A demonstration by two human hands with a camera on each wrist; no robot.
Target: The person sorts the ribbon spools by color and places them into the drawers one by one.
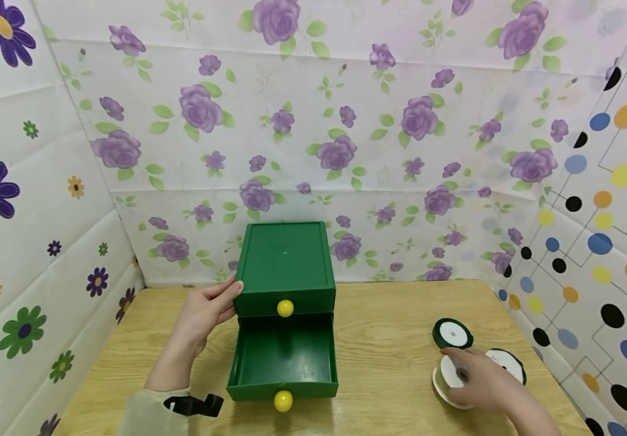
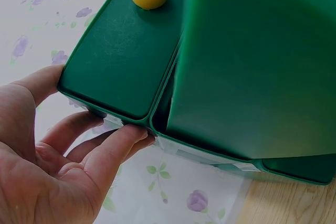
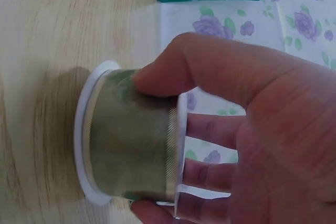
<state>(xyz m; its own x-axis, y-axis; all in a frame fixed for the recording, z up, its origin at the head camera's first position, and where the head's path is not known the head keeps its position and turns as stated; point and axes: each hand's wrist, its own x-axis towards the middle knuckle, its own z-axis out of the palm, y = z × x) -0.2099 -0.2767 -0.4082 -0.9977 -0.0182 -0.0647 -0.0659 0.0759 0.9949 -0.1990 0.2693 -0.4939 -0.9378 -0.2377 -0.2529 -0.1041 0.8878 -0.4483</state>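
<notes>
A green drawer cabinet (image 1: 286, 257) with yellow knobs stands at the middle of the table. Its top drawer is closed, and the drawer (image 1: 286, 357) below is pulled out, with nothing seen inside. My left hand (image 1: 206, 312) holds the cabinet's upper left side; the left wrist view shows the thumb at the top corner and bent fingers against the side wall. At the right, my right hand (image 1: 484, 381) grips a spool of wide olive-green ribbon (image 3: 131, 135) with white flanges. The right wrist view has the thumb on the ribbon and fingers around the far side, partly hidden.
Behind the right hand lies a dark green ribbon spool (image 1: 453, 333) with a white centre. Another white-faced spool (image 1: 509, 364) with a dark rim is partly covered by that hand. Flowered cloth (image 1: 378, 139) hangs behind the wooden table (image 1: 384, 339), and patterned cloths flank both sides.
</notes>
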